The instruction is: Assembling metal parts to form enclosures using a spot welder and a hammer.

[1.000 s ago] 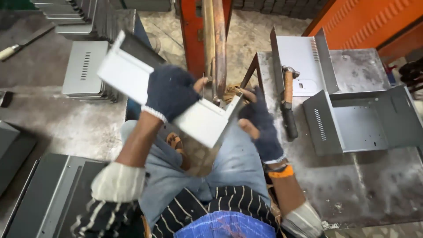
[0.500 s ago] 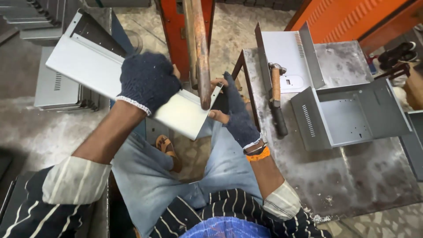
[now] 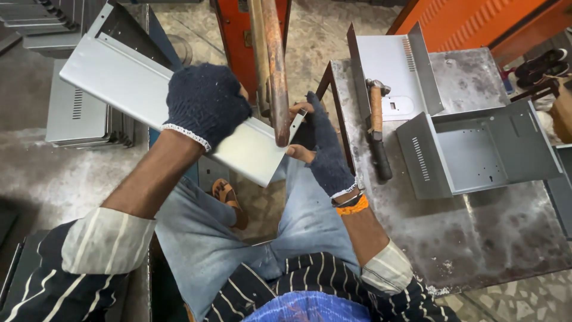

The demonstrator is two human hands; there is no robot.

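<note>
One view only, from a camera worn on the person's head, looking steeply down over the striped shirt and knees. It sits close to the left hand and right hand, which fill the middle. The metal worktable lies to the right, the floor to the left; the far edges are probably somewhat stretched by the lens

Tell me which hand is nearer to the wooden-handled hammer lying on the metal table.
Right. The right hand grips the grey sheet-metal panel's end just left of the hammer; the left hand presses the panel's middle, farther left.
</note>
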